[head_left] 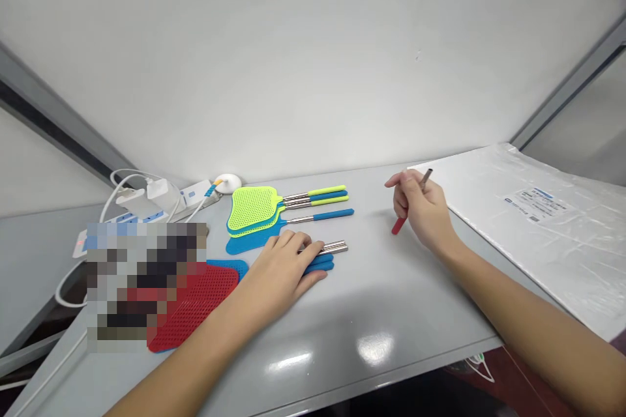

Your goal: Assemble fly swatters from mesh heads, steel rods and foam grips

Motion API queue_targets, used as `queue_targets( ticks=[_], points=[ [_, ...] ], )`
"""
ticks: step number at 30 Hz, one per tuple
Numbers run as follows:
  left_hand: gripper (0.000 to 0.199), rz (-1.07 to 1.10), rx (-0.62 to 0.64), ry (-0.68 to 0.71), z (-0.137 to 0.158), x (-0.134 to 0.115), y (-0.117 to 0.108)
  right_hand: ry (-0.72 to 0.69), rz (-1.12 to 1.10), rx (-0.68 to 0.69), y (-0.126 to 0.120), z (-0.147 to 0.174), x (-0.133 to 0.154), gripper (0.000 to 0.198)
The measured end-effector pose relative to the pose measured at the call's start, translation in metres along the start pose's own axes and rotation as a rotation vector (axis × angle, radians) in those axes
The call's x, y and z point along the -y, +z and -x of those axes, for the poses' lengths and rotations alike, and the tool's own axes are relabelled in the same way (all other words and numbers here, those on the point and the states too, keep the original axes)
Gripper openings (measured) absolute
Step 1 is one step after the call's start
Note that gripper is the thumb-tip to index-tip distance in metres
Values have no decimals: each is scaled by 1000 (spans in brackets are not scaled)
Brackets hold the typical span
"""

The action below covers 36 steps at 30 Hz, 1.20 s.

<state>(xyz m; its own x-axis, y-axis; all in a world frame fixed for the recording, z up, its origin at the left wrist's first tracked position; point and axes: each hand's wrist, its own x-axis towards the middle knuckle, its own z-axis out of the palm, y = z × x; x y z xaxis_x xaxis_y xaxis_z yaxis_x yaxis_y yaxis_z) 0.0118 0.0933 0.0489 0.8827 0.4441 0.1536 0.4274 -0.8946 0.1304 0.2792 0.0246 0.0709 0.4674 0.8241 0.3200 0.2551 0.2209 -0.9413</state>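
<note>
Near left, red mesh head [195, 309], likely thin and bendy; left hand [286, 259] lies palm-down, fingers loosely curved across blue handles [320, 263] and bare metal rods [337, 247], can't tell if it's gripping. Farther right, right hand [421, 206] is closed round the red-handled rod [398, 226], held tilted above the table [362, 313]: probably light, stiff, slick on the metal, so best held by the red end. Beyond left, yellow-green and blue swatters [253, 207] lie overlapped, handles pointing right.
</note>
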Motion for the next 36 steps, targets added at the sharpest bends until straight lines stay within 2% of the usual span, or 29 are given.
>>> queue_targets(
  ticks=[3, 6, 9, 11, 14, 16, 18, 20, 22, 26, 31, 34, 36],
  points=[
    [33, 3, 29, -8, -1, -2, -1, 14, 213, 95, 6, 1, -11, 34],
    [34, 5, 38, -16, -1, -3, -1, -37, 435, 225, 15, 4, -21, 31],
    [40, 3, -3, -25, -1, -2, -3, -74, 491, 341, 22, 9, -26, 36],
    [49, 5, -87, -40, 0, -1, -5, -109, 538, 421, 24, 12, -24, 37],
    [60, 6, -318, -68, 1, -4, -10, -198, 719, 530, 23, 19, -17, 31],
    [56, -58, -466, -66, 1, -11, -12, -252, 847, 592, 24, 26, -11, 26],
    [43, -178, -542, -23, 1, -25, -10, -267, 907, 645, 28, 36, -5, 23],
    [31, -290, -544, 56, 0, -40, -7, -222, 878, 708, 32, 46, 4, 19],
    [29, -356, -489, 113, 0, -53, -3, -110, 761, 790, 35, 54, 14, 17],
    [21, -396, -355, 183, 1, -57, -2, 109, 603, 1010, 33, 52, 37, 22],
    [15, -385, -217, 223, 12, -53, -17, 172, 660, 1227, 27, 39, 67, 33],
    [11, -413, -206, 233, 24, -56, -32, 216, 603, 1314, 25, 40, 83, 34],
    [8, -446, -229, 275, 33, -61, -42, 327, 486, 1384, 26, 43, 89, 31]
  ],
)
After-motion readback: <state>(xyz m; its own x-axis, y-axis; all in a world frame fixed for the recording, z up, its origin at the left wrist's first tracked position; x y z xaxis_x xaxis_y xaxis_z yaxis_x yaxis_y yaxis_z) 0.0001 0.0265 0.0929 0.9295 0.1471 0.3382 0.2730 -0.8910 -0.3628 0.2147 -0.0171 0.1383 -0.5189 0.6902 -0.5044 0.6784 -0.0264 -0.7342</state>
